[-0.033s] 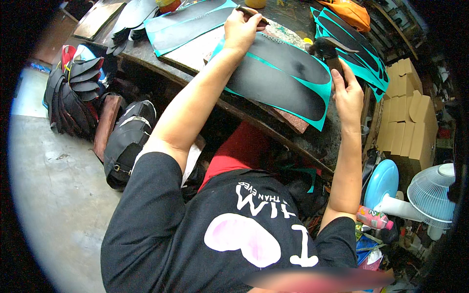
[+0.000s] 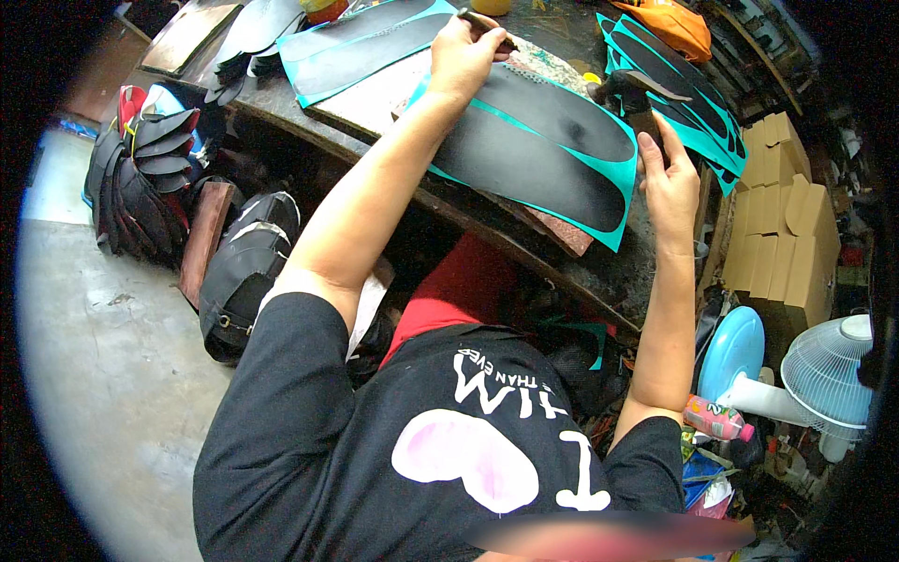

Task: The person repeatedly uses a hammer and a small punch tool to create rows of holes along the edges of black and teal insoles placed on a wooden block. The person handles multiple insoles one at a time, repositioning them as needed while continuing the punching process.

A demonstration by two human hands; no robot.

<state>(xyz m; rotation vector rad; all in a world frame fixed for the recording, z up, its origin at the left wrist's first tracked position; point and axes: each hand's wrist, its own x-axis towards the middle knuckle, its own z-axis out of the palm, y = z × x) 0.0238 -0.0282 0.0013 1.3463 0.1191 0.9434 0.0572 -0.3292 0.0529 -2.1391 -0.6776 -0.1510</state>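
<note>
My left hand is closed round a slim dark metal punch, held at a slant above the far left end of a turquoise sheet. Two long black rounded panels lie on that sheet; small marks run along the far panel's edge. In my right hand, the handle of a hammer is gripped, its dark curved head raised beyond the sheet's right end. A pale speckled slab shows beneath the sheet, past my left hand.
More turquoise-backed black panels lie at the left and right of the dark workbench. An orange bag sits at the back. Cardboard boxes and a fan stand right; black cut pieces hang left.
My right hand and the hammer have shifted very slightly to the right. My left hand and the punch stay almost where they were.
</note>
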